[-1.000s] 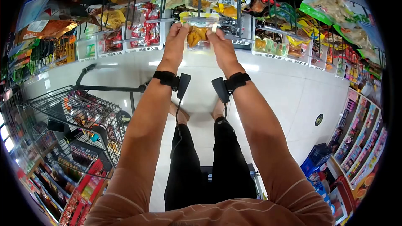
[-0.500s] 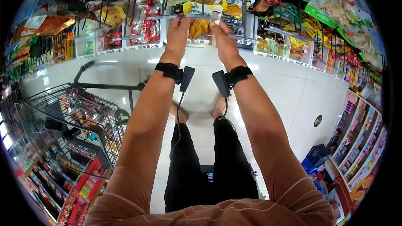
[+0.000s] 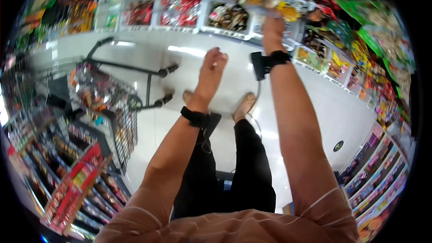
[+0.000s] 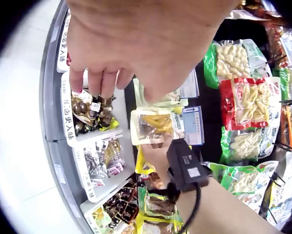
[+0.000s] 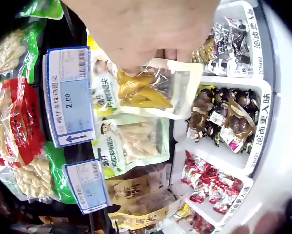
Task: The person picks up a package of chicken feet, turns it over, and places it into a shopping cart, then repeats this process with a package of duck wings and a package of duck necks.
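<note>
My right hand (image 3: 273, 31) is up at the shelf. In the right wrist view that hand (image 5: 146, 31) pinches the edge of a clear packet of yellow food (image 5: 143, 91), which lies over other hanging packets beside a blue price tag (image 5: 70, 97). The left wrist view shows the same packet (image 4: 156, 125) with the right hand (image 4: 158, 156) at its edge. My left hand (image 3: 211, 74) is in the air over the floor, its fingers loosely bent and nothing in them; in its own view this hand (image 4: 136, 41) covers the top of the picture.
White bins of small wrapped snacks (image 3: 228, 18) line the shelf's front edge. A wire shopping cart (image 3: 126, 126) stands at the left on the pale floor. Red-and-black display shelves (image 3: 74, 184) are at lower left, another rack (image 3: 378, 175) at lower right.
My left hand has let go of the packet and moved back down from the shelf. The right hand stays up at the shelf, and the head view has swung so the cart appears nearer the middle.
</note>
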A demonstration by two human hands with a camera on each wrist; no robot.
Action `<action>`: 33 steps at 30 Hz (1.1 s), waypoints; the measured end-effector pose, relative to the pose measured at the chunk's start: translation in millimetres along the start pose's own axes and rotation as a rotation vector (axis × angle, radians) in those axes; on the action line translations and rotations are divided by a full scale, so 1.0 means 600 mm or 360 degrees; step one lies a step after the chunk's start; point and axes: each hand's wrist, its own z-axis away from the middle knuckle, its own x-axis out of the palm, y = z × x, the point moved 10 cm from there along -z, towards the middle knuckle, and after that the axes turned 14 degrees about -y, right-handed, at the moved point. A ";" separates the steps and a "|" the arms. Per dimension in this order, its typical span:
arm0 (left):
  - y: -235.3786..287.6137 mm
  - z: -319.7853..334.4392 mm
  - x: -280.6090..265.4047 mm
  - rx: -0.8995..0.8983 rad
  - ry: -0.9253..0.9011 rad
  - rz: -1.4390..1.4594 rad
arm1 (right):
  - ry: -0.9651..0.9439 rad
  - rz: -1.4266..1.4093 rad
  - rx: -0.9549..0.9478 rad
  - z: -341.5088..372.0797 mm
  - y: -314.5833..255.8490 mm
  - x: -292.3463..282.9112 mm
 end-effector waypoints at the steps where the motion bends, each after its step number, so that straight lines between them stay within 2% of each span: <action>1: -0.017 0.040 -0.005 -0.0154 -0.0035 0.0085 | -0.0269 0.0160 0.0278 0.014 0.018 0.000; 3: 0.009 0.127 -0.026 -0.0273 -0.0062 0.0026 | -0.0773 -0.0347 -0.0029 0.022 0.104 0.030; 4: 0.042 0.164 -0.042 -0.0309 -0.0100 -0.0049 | -0.0684 -0.0635 0.0264 0.106 0.070 0.012; 5: 0.061 0.201 -0.063 -0.0337 -0.0097 0.0010 | -0.0855 -0.0749 0.0412 0.147 0.103 0.024; 7: 0.128 0.257 -0.105 -0.0280 -0.0089 0.0150 | -0.1248 -0.0662 0.0419 0.220 0.184 0.032; 8: 0.158 0.278 -0.146 -0.0184 -0.0003 0.0162 | -0.1320 -0.0600 0.0374 0.284 0.177 0.029; 9: 0.183 0.304 -0.186 -0.0094 0.0078 0.0178 | -0.1529 -0.0418 0.0541 0.345 0.190 0.036; 10: 0.209 0.333 -0.225 -0.0007 0.0153 0.0194 | -0.1474 -0.0494 0.0787 0.417 0.164 0.033; 11: 0.245 0.362 -0.280 0.0076 0.0296 0.0145 | -0.1620 -0.0402 0.0843 0.475 0.140 0.038; 12: 0.280 0.391 -0.341 0.0156 0.0436 0.0096 | -0.1641 -0.0459 0.0905 0.524 0.117 0.047; 13: 0.305 0.422 -0.405 0.0204 0.0644 0.0046 | -0.1727 -0.0322 0.1017 0.572 0.087 0.052; 15: 0.318 0.471 -0.534 0.0248 0.0989 -0.0096 | -0.1862 -0.0313 0.1088 0.644 0.011 0.075; 16: 0.308 0.491 -0.599 0.0234 0.1127 -0.0188 | -0.1920 -0.0306 0.1104 0.674 -0.022 0.084; 18: 0.250 0.508 -0.702 0.0160 0.1145 -0.0220 | -0.2041 -0.0245 0.1033 0.711 -0.087 0.113; 20: 0.102 0.513 -0.830 -0.0300 0.1084 -0.0706 | -0.2120 -0.0223 0.0957 0.738 -0.139 0.146; 22: -0.034 0.504 -0.901 -0.0727 0.0796 -0.1240 | -0.2151 -0.0230 0.0859 0.750 -0.185 0.178; 23: -0.107 0.510 -0.919 -0.0816 0.0744 -0.1297 | -0.2169 -0.0204 0.0814 0.756 -0.213 0.189; 25: -0.219 0.523 -0.934 -0.1001 0.0630 -0.1410 | -0.2167 -0.0224 0.0768 0.768 -0.251 0.206; 26: -0.258 0.535 -0.922 -0.1372 0.0522 -0.1250 | -0.2169 -0.0239 0.0744 0.775 -0.263 0.215; 28: -0.233 0.549 -0.850 -0.1435 0.0197 -0.1181 | -0.2180 -0.0225 0.0744 0.790 -0.272 0.227; 31: -0.289 0.576 -0.829 -0.1792 0.0225 -0.1112 | -0.2188 -0.0217 0.0783 0.810 -0.274 0.235; 33: -0.272 0.574 -0.809 -0.1785 0.0218 -0.1178 | -0.2199 -0.0201 0.0809 0.822 -0.279 0.240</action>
